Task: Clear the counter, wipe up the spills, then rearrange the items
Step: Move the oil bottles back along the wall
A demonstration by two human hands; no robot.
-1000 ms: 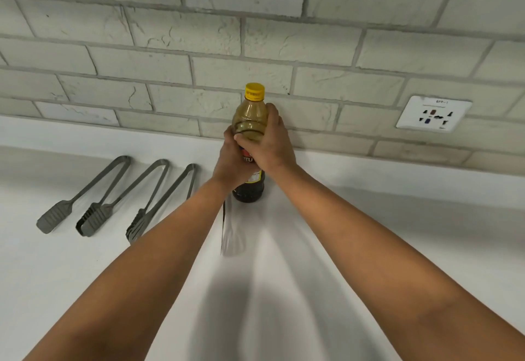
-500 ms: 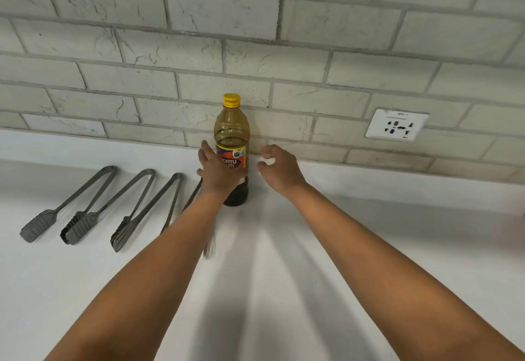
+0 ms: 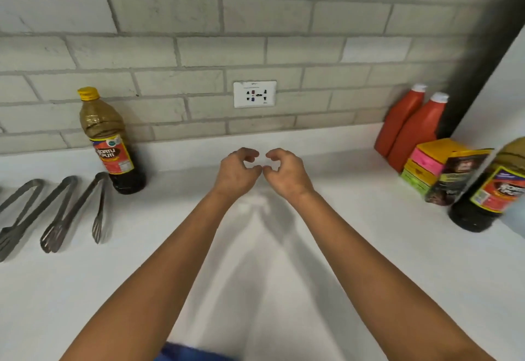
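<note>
now both hands hang over the white counter (image 3: 369,261) side by side, the left hand (image 3: 237,171) and right hand (image 3: 287,171) each loosely curled with nothing in them, thumbs nearly meeting. off to the left a yellow-capped bottle (image 3: 109,144) stands upright against the wall, just beside the tongs (image 3: 56,212) lying in a row. at the far right stand two red bottles (image 3: 409,126), stacked boxes (image 3: 426,166), a pouch (image 3: 454,175) and a second dark bottle (image 3: 494,187).
</note>
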